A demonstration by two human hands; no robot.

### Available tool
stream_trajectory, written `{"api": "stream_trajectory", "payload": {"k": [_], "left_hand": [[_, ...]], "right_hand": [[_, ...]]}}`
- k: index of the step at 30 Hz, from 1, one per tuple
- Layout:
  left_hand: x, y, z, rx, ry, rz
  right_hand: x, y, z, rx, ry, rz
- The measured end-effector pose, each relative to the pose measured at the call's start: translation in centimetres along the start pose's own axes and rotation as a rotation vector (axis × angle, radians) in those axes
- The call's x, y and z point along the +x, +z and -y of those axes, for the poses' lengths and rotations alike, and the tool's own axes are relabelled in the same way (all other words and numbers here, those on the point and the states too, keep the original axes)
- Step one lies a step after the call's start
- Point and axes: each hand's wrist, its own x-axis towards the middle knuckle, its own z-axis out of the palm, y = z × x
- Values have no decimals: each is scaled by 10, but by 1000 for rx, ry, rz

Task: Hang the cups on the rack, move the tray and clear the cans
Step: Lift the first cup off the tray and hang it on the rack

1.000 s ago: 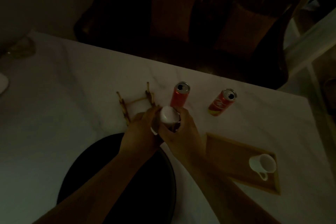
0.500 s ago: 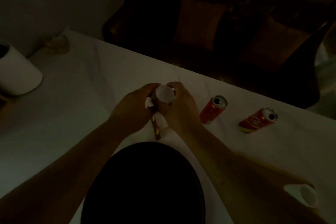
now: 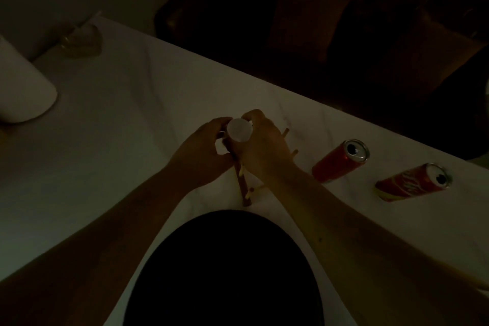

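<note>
I have the small white cup (image 3: pixel 239 130) upturned over the wooden rack (image 3: pixel 243 188) mid-tabletop, both my left hand (image 3: pixel 203 151) and right hand (image 3: pixel 262 148) with fingers closed round it. It looks light, hard, breakable; its handle seems the place to hook.

Very dim, greenish light is leaving the background nearly black; the pale marble tabletop (image 3: pixel 137 119) is staying soft and grainy.

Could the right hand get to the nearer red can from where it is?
Probably yes, once free. The right hand is busy with the left hand, holding the white cup at the wooden rack. Only bare tablecloth separates it from the nearer can.
</note>
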Motion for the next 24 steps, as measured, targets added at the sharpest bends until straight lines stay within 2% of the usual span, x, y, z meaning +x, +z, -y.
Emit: {"api": "stream_trajectory", "payload": {"k": [14, 24], "left_hand": [[-3, 16, 22, -56, -81, 56], [-22, 4, 11, 167, -83, 40]], "right_hand": [[7, 24, -27, -28, 32, 53], [-14, 8, -33, -111, -12, 72]]}}
